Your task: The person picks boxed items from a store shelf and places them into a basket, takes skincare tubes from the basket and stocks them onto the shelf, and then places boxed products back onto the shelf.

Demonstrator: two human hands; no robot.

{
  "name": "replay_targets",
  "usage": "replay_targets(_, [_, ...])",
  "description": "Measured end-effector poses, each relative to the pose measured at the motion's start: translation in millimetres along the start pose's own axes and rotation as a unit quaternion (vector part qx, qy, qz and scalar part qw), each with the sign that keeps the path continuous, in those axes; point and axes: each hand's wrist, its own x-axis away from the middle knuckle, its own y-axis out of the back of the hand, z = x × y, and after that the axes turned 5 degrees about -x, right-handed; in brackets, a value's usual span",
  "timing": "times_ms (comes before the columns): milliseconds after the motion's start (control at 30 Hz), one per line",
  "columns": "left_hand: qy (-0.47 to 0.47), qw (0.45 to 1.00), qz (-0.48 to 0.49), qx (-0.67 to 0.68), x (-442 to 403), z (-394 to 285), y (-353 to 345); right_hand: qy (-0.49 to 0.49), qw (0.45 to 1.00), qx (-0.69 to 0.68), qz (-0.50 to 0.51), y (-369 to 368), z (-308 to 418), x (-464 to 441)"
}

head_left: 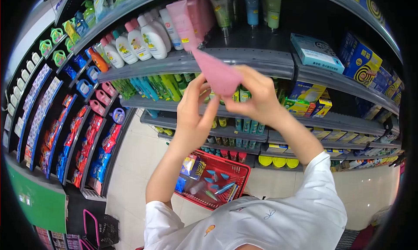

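A pink squeeze tube [217, 73] is held up in front of the top shelf, slightly blurred, its narrow end pointing up and left. My right hand [259, 95] pinches its wide end between thumb and fingers. On the other side my left hand [193, 108] has curled fingers and thumb against the tube's lower left edge. Just behind its narrow end, more pink tubes [183, 23] stand on the shelf. White lotion bottles [152, 38] line up to the left of them, and a green tube [273, 10] stands to the right.
A red shopping basket [244, 180] on the floor below holds boxes and several small packages. Boxes with spiral prints [361, 60] and a light blue box [315, 54] sit on the right shelf. The grey shelf edge [261, 60] runs behind my hands. Another product rack [65, 141] is at left.
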Motion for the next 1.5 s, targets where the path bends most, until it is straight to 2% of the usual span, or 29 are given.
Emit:
replay_targets(33, [-0.026, 0.999, 0.038, -0.006, -13.3, 1.4, -1.3, -0.001, 1.000, -0.022, 0.006, 7.2, -4.4, -11.1])
replay_targets(133, [-0.032, 0.998, 0.042, -0.018, -50.2, 10.3, -13.5, 0.015, 0.999, -0.050, -0.002, 15.5, -32.9, -37.9])
replay_targets(167, [-0.012, 0.999, 0.036, -0.010, -63.9, 10.7, -16.1, -0.010, 0.999, -0.053, 0.003, 17.0, -45.4, -44.8])
replay_targets(233, [-0.029, 0.999, 0.003, -0.017, -89.5, 26.0, -25.3, -0.049, 0.997, -0.057, -0.009, 17.3, -68.6, -55.6])
replay_targets(333, [-0.055, 0.995, -0.038, -0.077, -117.3, 41.6, -44.2, -0.158, 0.985, -0.016, 0.061, 29.2, -84.1, -66.7])
replay_targets(367, [-0.066, 0.992, -0.049, -0.097, -125.2, 48.1, -50.6, -0.152, 0.987, 0.006, 0.050, 29.8, -95.4, -66.8])
replay_targets(467, [-0.065, 0.988, -0.041, -0.137, -147.3, 64.3, -70.1, -0.196, 0.970, 0.099, 0.104, 48.2, -109.1, -74.3])
replay_targets(567, [-0.021, 0.981, -0.009, -0.190, -169.1, 56.5, -86.7, -0.105, 0.972, 0.206, 0.034, 56.5, -153.9, -70.7])
replay_targets(600, [-0.003, 0.979, 0.006, -0.203, -177.7, 56.3, -92.0, -0.150, 0.970, 0.182, 0.063, 64.6, -156.3, -76.3])
replay_targets(667, [-0.021, 0.977, 0.017, -0.211, -194.7, 72.2, -103.7, -0.314, 0.928, 0.158, 0.128, 74.5, -160.5, -88.8])
replay_targets(733, [-0.028, 0.981, 0.027, -0.188, -206.4, 74.9, -115.3, -0.324, 0.922, 0.167, 0.133, 79.8, -175.3, -89.7])
replay_targets(867, [0.016, 0.964, 0.062, -0.256, -225.4, 75.0, -131.7, -0.312, 0.924, 0.193, 0.108, 92.7, -193.6, -81.9])
replay_targets(1033, [0.006, 0.960, 0.091, -0.263, -236.7, 69.5, -153.0, -0.364, 0.908, 0.172, 0.120, 119.5, -183.2, -79.2])
replay_targets(1167, [-0.023, 0.969, 0.119, -0.216, -241.4, 73.8, -169.8, -0.349, 0.900, 0.232, 0.123, 131.9, -194.9, -67.2])
replay_targets(1267, [0.016, 0.970, 0.097, -0.222, -235.4, 69.7, -180.3, -0.367, 0.896, 0.232, 0.092, 135.4, -199.9, -59.7])
replay_targets(1400, [0.010, 0.964, 0.120, -0.237, -239.7, 82.1, -183.2, -0.406, 0.881, 0.233, 0.066, 138.0, -194.0, -59.3])
replay_targets(1433, [0.009, 0.963, 0.119, -0.243, -238.7, 78.2, -182.2, -0.386, 0.881, 0.264, 0.074, 136.9, -192.1, -59.0])
replay_targets(1467, [0.028, 0.959, 0.121, -0.254, -237.8, 74.8, -181.4, -0.414, 0.874, 0.242, 0.076, 136.9, -188.1, -61.7])
replay_targets(1500, [-0.023, 0.947, 0.144, -0.285, -236.1, 69.3, -177.2, -0.422, 0.865, 0.255, 0.098, 136.1, -181.4, -65.1])
